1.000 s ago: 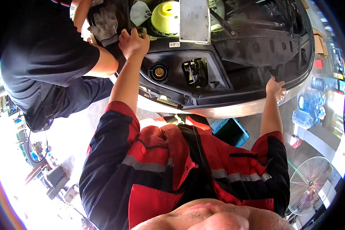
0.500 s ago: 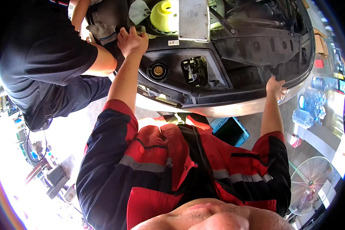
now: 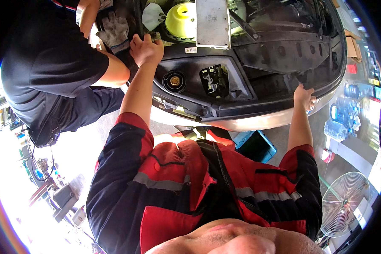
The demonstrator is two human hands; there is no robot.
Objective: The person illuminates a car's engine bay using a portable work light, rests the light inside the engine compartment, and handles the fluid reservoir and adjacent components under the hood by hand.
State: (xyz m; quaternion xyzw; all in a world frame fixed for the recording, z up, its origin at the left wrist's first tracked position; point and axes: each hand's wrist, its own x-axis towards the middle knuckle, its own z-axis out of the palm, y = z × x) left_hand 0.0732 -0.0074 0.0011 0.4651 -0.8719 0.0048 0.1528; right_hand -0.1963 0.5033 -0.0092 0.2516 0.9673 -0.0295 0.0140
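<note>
I lean over a car's open engine bay (image 3: 262, 55), my red and black overalls filling the lower view. My left hand (image 3: 146, 48) reaches to the bay's left side, fingers curled around a small greenish part (image 3: 155, 36) beside a yellow cap (image 3: 181, 20); what it grips is partly hidden. My right hand (image 3: 305, 96) rests on the car's front edge (image 3: 258, 122), fingers hooked over the black trim. A round filler neck (image 3: 174, 81) and an open latch hole (image 3: 216, 79) lie between my hands.
A co-worker in a black shirt (image 3: 51, 63) stands at the left, a gloved hand (image 3: 114, 29) in the bay close to my left hand. A blue crate (image 3: 256, 146) sits under the bumper. Water bottles (image 3: 343, 118) and a floor fan (image 3: 345, 203) stand at the right.
Hardly anything differs: my left hand stays at the same spot in the bay with a slight shift, and my right hand keeps its hold on the front edge.
</note>
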